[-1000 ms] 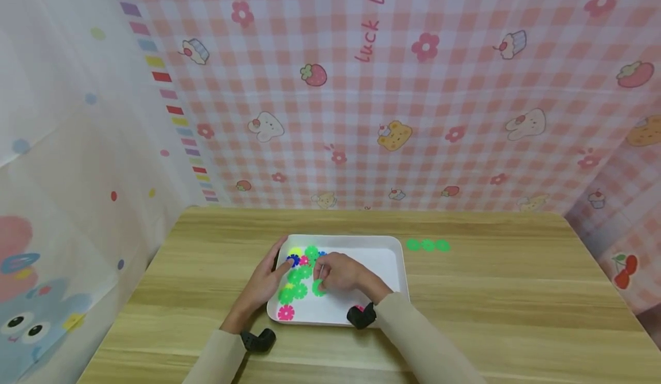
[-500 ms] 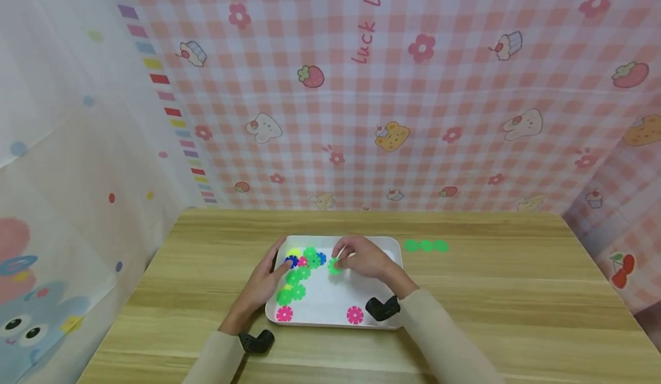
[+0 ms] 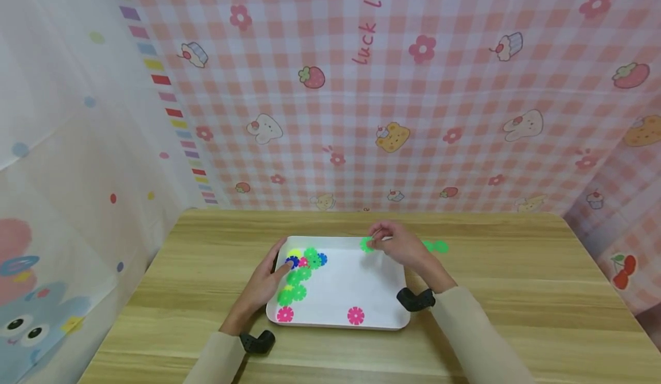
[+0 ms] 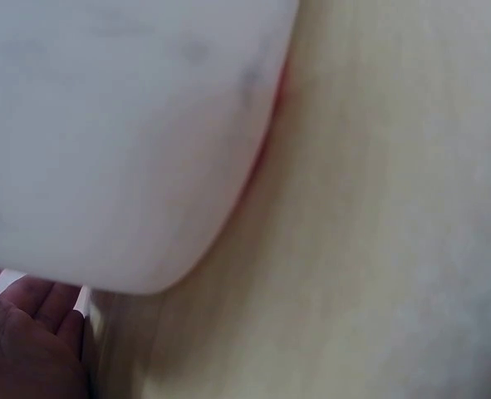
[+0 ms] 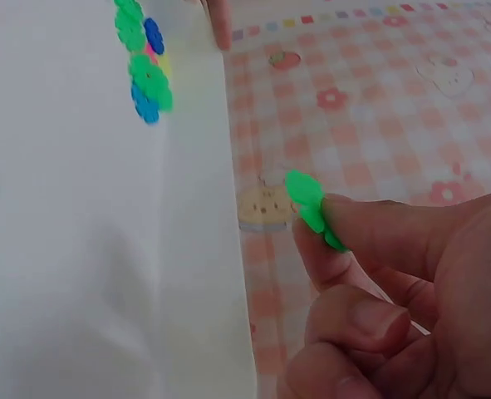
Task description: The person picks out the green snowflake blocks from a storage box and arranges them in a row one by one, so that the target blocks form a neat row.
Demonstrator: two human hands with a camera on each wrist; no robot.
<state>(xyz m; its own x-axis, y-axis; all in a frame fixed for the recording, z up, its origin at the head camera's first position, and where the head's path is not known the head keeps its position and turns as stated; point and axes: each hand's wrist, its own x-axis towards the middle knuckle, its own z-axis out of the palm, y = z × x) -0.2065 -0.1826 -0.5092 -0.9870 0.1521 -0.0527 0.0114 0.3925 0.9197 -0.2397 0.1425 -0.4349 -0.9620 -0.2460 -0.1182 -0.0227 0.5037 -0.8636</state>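
Note:
My right hand (image 3: 400, 246) pinches a green notched plastic disc (image 5: 310, 204) between thumb and forefinger, over the far right part of the white tray (image 3: 356, 286). The other fingers of that hand curl below the disc in the right wrist view. At the tray's left side my left hand (image 3: 263, 286) grips the rim, thumb inside and fingers outside. Near that thumb lie several green discs (image 3: 298, 292), a dark blue disc (image 3: 292, 262), a lighter blue disc (image 3: 322, 259) and bits of yellow and pink. In the left wrist view the tray's wall hides part of the hand.
Two pink discs (image 3: 356, 315) lie along the tray's near side. On the wooden table (image 3: 506, 280), right of the tray, lie green discs (image 3: 440, 247), partly hidden by my right hand. A checked cloth (image 3: 330, 103) hangs behind the table.
My right hand has lifted the green disc from among the others and carried it right and away from me, to the tray's far rim. The left hand has stayed at the tray's left side.

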